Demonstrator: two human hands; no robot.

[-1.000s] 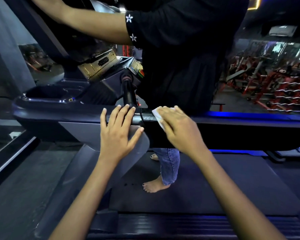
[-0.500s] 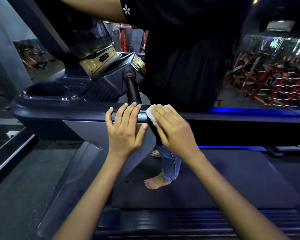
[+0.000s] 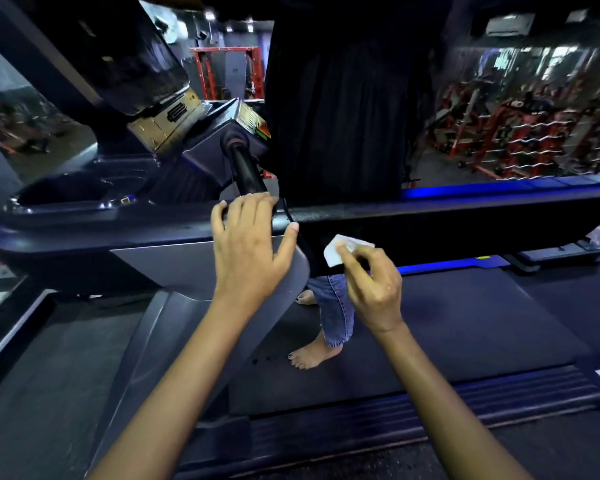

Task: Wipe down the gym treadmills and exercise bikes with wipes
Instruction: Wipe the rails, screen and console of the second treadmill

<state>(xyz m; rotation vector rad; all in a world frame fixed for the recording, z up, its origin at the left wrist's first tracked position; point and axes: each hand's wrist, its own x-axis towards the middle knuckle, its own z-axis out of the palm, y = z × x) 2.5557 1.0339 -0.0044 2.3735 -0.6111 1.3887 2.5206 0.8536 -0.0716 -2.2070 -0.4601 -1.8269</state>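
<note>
A dark treadmill fills the view, its side handrail [image 3: 430, 211] running across the middle from the console [image 3: 174, 126]. My left hand [image 3: 250, 244] rests on the rail where it meets the grey side panel, fingers curled over the top edge and thumb spread. My right hand [image 3: 371, 282] pinches a small folded white wipe [image 3: 340, 251] just below and in front of the rail, off its surface. The black running belt [image 3: 465, 327] lies below.
Another person in a black top and jeans stands barefoot [image 3: 312, 355] on the belt just behind the rail. A black upright handle [image 3: 245, 171] rises by my left hand. A cup-holder tray [image 3: 63, 195] sits left; red weight racks [image 3: 520, 140] stand far right.
My right hand has lifted the wipe off the rail and drawn it back toward me and to the right. My left hand's fingers have curled further over the rail.
</note>
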